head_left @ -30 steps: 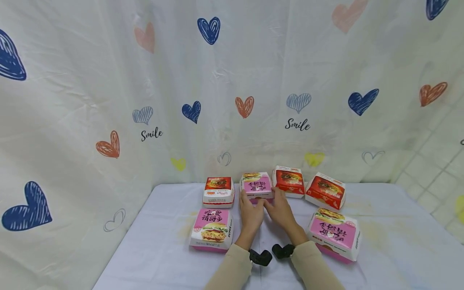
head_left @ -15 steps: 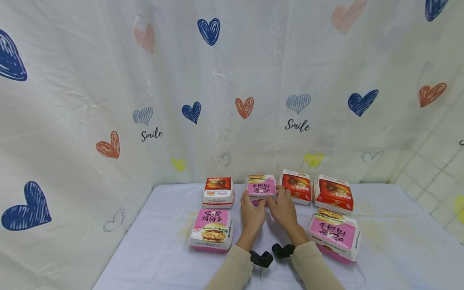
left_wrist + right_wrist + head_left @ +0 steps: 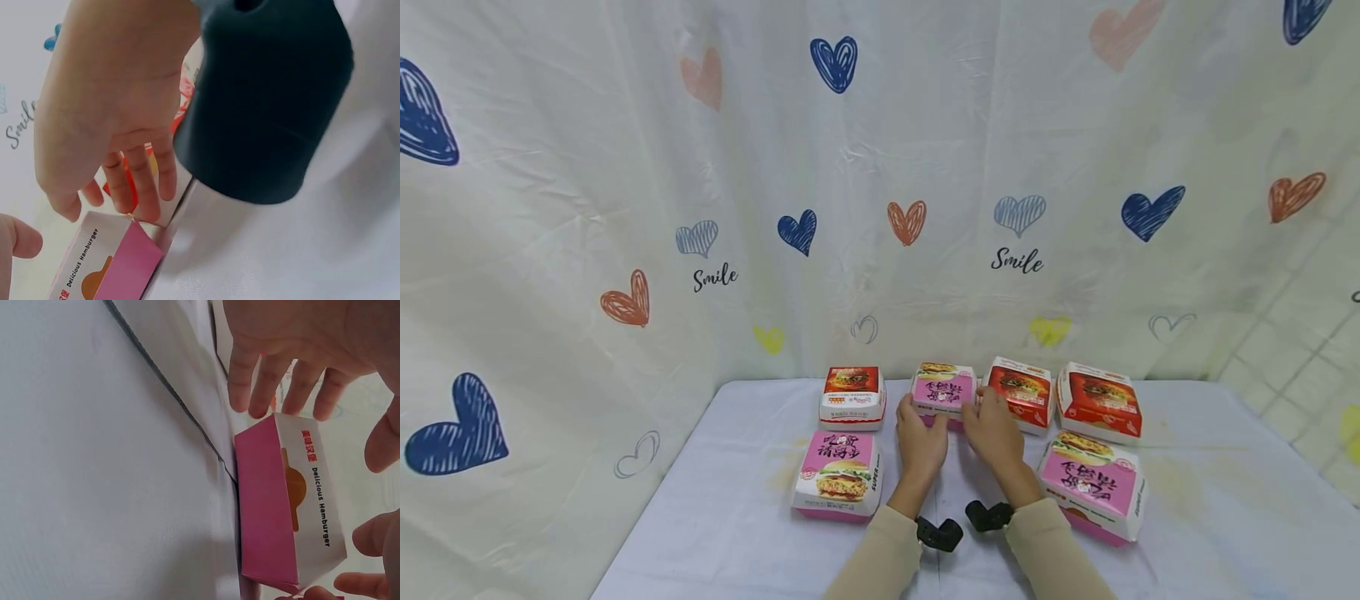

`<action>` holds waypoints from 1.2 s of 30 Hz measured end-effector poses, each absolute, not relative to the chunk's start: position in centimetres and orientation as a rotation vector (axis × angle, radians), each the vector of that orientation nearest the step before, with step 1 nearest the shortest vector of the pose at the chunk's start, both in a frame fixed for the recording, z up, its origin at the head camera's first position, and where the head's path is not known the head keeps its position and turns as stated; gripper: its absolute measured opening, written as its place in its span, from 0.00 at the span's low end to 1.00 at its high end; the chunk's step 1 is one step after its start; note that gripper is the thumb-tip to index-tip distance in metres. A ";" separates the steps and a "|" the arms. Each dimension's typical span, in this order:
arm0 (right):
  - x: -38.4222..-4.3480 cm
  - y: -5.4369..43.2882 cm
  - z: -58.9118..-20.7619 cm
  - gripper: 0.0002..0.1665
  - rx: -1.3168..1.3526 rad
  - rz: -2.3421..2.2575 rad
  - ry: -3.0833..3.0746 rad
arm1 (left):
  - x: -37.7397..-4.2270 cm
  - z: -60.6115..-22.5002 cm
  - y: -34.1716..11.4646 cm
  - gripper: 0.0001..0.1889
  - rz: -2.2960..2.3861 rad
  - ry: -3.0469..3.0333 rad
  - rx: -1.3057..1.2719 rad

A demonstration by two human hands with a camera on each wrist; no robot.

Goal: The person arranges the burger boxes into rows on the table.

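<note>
Six cardboard burger boxes here, all closed, so can't see what's inside any. The middle pink box [image 3: 943,387] sits on the white cloth [image 3: 737,500] between both hands, with the left red box [image 3: 852,398] and middle red box [image 3: 1022,392] either side. Left hand [image 3: 922,444] has its fingers fairly straight with small gaps, by the box's left end; right hand [image 3: 996,433] is slightly spread at its right end. Can't tell how firmly they're touching.
</note>
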State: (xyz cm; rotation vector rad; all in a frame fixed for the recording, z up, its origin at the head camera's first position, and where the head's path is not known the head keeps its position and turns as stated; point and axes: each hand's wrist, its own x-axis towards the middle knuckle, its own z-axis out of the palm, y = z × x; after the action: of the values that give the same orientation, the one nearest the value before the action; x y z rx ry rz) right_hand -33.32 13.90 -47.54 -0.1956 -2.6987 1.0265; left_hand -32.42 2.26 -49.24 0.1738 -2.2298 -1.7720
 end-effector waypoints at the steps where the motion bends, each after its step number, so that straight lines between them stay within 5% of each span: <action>1: -33.3 13.9 -47.5 0.31 -0.194 1.023 -2.700 | -32.4 -49.2 2.3 0.37 -1.753 -2.234 0.171; 12: -33.8 14.6 -47.8 0.36 -0.192 1.003 -2.770 | -31.9 -49.4 2.7 0.29 -1.444 -2.404 0.085; 36: -33.9 14.7 -47.8 0.40 -0.216 1.070 -2.906 | -32.4 -50.2 2.4 0.38 -1.371 -2.564 0.057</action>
State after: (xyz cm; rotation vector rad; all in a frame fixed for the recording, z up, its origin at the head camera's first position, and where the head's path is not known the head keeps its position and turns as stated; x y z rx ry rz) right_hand -33.91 14.71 -47.75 -0.2158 -2.9057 1.0702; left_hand -32.42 2.44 -50.22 0.0571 -2.5644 -1.3707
